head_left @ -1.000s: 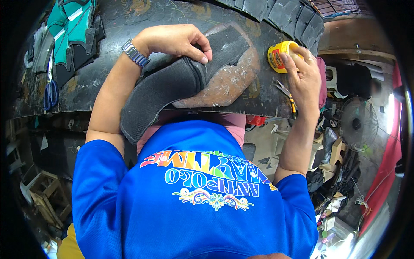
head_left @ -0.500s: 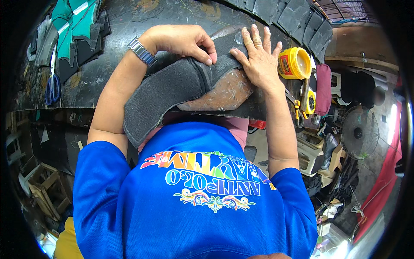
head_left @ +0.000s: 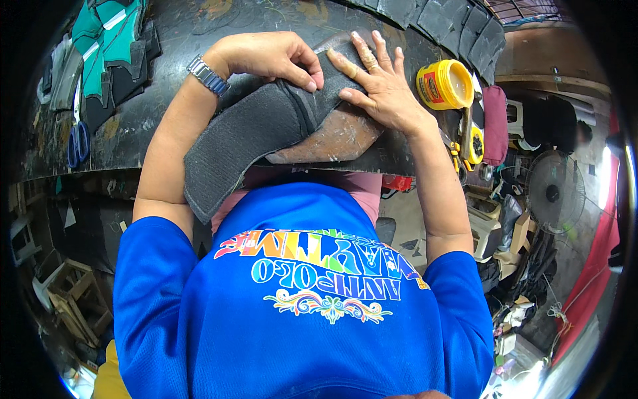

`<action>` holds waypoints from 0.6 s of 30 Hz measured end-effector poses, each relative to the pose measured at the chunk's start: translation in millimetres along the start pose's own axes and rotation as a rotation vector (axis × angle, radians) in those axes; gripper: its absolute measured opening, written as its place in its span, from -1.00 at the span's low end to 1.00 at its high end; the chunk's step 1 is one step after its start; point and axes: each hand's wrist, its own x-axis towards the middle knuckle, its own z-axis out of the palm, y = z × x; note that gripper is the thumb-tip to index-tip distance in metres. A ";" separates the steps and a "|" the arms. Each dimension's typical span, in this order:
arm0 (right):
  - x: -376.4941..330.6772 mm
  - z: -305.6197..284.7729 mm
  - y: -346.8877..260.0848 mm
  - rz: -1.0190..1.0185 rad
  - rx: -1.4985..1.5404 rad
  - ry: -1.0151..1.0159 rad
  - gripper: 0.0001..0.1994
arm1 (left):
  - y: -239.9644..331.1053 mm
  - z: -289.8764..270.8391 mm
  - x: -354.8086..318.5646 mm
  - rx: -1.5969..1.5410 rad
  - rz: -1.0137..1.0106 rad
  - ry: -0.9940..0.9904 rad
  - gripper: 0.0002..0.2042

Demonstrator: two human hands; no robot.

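On the black workbench (head_left: 166, 143): one long dark grey textured fabric piece (head_left: 246, 143), one brown leather panel (head_left: 335, 136), one round yellow open can (head_left: 444, 84), one pair of blue-handled scissors (head_left: 76, 143), one maroon cloth pouch (head_left: 494, 123). Nearby: one standing electric fan (head_left: 551, 196).

Your surroundings: a dark, scuffed workbench (head_left: 139, 133) spans the top. A standing fan (head_left: 555, 196) sits at your right beside a red curtain (head_left: 585, 292), where bright daylight enters. Wooden stools (head_left: 70, 296) crowd the dim floor at your left.
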 end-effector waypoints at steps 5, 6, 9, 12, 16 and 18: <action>-17.5 -5.5 12.3 0.026 0.437 0.140 -0.48 | 1.7 -0.8 0.0 -0.025 -0.017 0.001 -0.74; -22.1 -6.6 12.9 0.104 0.638 0.209 -0.46 | 2.9 -1.3 0.1 -0.027 -0.058 -0.009 -0.74; -36.9 -8.7 10.9 0.275 1.092 0.445 -0.32 | 5.9 -1.0 -1.2 -0.035 -0.100 -0.015 -0.75; -46.2 -3.6 5.9 0.469 0.868 0.500 -0.46 | 7.5 -0.6 -1.6 -0.019 -0.086 -0.003 -0.75; -46.9 9.5 2.1 0.460 0.599 0.458 -0.55 | 7.4 -0.6 -0.8 -0.001 -0.076 -0.006 -0.75; -46.4 13.8 -0.9 0.467 0.452 0.396 -0.56 | 7.1 0.0 -0.9 -0.028 -0.082 -0.004 -0.75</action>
